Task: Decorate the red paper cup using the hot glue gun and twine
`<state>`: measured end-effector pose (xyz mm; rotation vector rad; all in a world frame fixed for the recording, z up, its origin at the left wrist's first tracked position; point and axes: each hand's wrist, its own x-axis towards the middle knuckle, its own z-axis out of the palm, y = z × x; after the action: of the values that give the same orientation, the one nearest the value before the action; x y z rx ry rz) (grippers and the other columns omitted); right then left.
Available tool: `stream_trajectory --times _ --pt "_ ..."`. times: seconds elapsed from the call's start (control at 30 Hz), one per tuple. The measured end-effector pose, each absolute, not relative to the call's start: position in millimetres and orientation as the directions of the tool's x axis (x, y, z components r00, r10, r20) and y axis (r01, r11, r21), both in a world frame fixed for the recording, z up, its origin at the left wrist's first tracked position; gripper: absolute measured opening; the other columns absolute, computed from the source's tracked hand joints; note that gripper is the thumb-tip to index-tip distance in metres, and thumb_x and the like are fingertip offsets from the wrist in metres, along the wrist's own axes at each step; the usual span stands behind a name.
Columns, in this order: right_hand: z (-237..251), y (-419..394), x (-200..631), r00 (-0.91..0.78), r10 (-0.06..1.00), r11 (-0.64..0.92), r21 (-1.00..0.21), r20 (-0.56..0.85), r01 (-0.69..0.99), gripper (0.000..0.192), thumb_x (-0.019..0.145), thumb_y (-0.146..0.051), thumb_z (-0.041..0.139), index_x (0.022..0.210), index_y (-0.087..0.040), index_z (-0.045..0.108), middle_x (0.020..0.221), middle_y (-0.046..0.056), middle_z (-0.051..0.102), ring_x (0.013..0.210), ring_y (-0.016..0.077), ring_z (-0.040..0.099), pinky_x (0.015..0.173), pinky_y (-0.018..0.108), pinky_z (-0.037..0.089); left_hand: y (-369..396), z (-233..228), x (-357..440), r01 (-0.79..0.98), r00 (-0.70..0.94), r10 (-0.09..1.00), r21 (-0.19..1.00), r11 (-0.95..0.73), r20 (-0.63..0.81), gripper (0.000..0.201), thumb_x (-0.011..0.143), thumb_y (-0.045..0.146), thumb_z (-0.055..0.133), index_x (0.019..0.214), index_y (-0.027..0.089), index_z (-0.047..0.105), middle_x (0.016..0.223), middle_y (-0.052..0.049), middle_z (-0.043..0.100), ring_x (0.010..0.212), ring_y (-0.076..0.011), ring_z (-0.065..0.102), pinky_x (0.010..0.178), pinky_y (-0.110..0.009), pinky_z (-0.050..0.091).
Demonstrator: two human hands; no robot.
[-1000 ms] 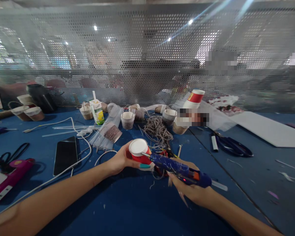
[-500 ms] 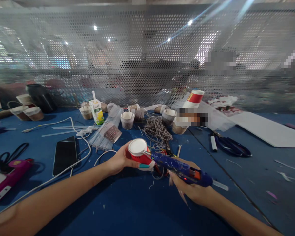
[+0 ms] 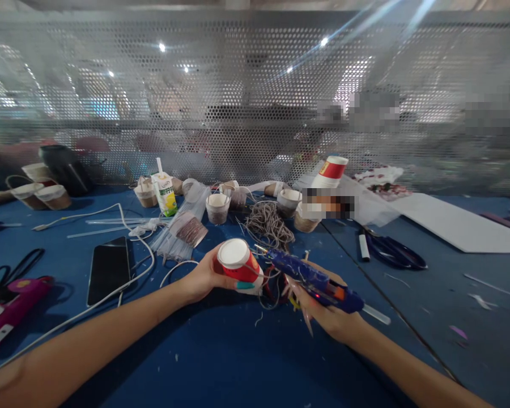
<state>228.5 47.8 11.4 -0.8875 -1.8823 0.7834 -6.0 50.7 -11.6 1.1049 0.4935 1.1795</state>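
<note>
My left hand (image 3: 207,277) is closed around a red and white paper cup (image 3: 249,268), which tilts with its white base toward me. A thin grey cord (image 3: 264,276) runs against the cup's side and loops down to the table. In my right hand (image 3: 323,314) is a blue hot glue gun (image 3: 310,277), its small light glowing red and a clear glue stick (image 3: 376,314) jutting from the back. The gun's metal nozzle points at the cup, slightly apart from it. Beyond the cup lies a tangled heap of grey-brown cord (image 3: 268,225).
Several cord-wrapped cups (image 3: 217,208) stand along the back, near a drink carton (image 3: 164,195) and a bundle of clear glue sticks (image 3: 170,243). To the left are a phone (image 3: 108,271), white cable and a magenta device (image 3: 15,311). Dark-handled scissors (image 3: 395,252) and a white board (image 3: 454,224) lie right.
The glue gun's nozzle has drawn back from the cup and risen slightly. Cord now shows clearly along the cup's side. My left hand still holds the cup, and the view has shifted a little.
</note>
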Motion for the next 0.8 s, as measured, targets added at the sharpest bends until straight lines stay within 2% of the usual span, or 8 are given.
stream_trajectory --times 0.1,0.33,0.6,0.7,0.8 --pt "16.9 47.7 228.4 -0.38 0.821 0.534 -0.808 0.425 0.249 0.014 0.077 -0.032 0.063 0.078 -0.021 0.055 0.058 0.0 0.059 0.047 0.0141 0.054 0.043 0.026 0.048 50.3 -12.0 -5.8 -0.466 0.349 0.914 0.885 -0.022 0.207 0.052 0.053 0.007 0.079 0.101 0.018 0.062 0.094 -0.005 0.071 0.09 -0.0213 0.063 0.085 -0.036 0.045" --pt "19.4 47.1 230.0 -0.387 0.84 0.491 -0.837 0.38 0.244 0.016 0.078 -0.034 0.063 0.077 -0.019 0.057 0.055 -0.001 0.057 0.042 0.0116 0.05 0.039 0.023 0.043 51.4 -16.7 -7.1 -0.47 0.317 0.933 0.883 0.001 0.168 0.062 0.048 0.008 0.082 0.105 0.018 0.06 0.097 -0.006 0.069 0.092 -0.0236 0.062 0.088 -0.04 0.043" --pt "19.2 47.8 228.3 -0.38 0.83 0.526 -0.798 0.407 0.295 0.013 0.077 -0.031 0.061 0.079 -0.021 0.053 0.054 -0.002 0.054 0.044 0.0127 0.05 0.041 0.025 0.043 50.8 -14.0 -7.1 -0.454 0.342 0.927 0.891 0.023 0.151 0.065 0.045 0.008 0.083 0.104 0.018 0.06 0.096 -0.004 0.069 0.09 -0.0213 0.062 0.085 -0.036 0.044" --pt "18.4 53.9 228.8 -0.255 0.834 0.55 -0.704 0.489 0.449 0.013 0.08 -0.032 0.056 0.076 -0.021 0.049 0.06 0.0 0.055 0.048 0.0136 0.051 0.045 0.026 0.045 50.6 -14.3 -7.5 -0.433 0.372 0.918 0.901 0.039 0.139 0.064 0.043 0.009 0.084 0.102 0.017 0.061 0.095 -0.005 0.069 0.089 -0.0218 0.062 0.086 -0.037 0.044" --pt "23.3 63.7 231.9 -0.205 0.814 0.478 -0.426 0.544 0.769 0.015 0.081 -0.026 0.052 0.069 -0.021 0.043 0.069 0.003 0.054 0.059 0.017 0.056 0.053 0.029 0.046 49.7 -15.9 -7.5 -0.452 0.36 0.923 0.891 0.042 0.139 0.064 0.045 0.01 0.084 0.104 0.018 0.061 0.097 -0.005 0.069 0.09 -0.022 0.063 0.087 -0.038 0.044"
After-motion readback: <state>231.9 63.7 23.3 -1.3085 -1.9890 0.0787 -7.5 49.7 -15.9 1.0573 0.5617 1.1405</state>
